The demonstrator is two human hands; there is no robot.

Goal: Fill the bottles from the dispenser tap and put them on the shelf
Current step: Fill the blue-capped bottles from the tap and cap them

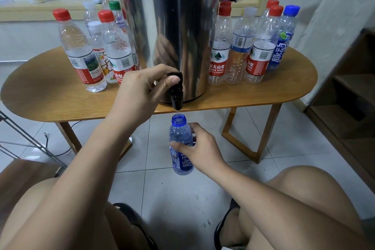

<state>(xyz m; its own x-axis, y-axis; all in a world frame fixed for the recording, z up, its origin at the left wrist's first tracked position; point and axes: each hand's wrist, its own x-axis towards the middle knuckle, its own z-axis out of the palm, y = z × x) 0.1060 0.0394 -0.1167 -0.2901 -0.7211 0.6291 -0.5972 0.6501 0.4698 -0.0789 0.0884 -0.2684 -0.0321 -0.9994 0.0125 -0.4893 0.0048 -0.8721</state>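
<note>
A tall steel dispenser (172, 26) stands on the wooden table (263, 93). Its black tap (176, 95) juts over the front edge. My left hand (140, 93) grips the tap lever, thumb on top. A thin stream of water falls into the open mouth of a blue bottle (179, 138), uncapped and upright below the table edge. My right hand (199, 148) holds this bottle round its middle. Capped bottles stand left of the dispenser (81, 50), and several capped bottles that look empty stand right of it (219, 46).
A wooden shelf unit (349, 91) stands at the right wall. A metal rack frame (26, 138) and cables lie at the left on the tiled floor. My knees fill the lower corners. A window sill runs behind the table.
</note>
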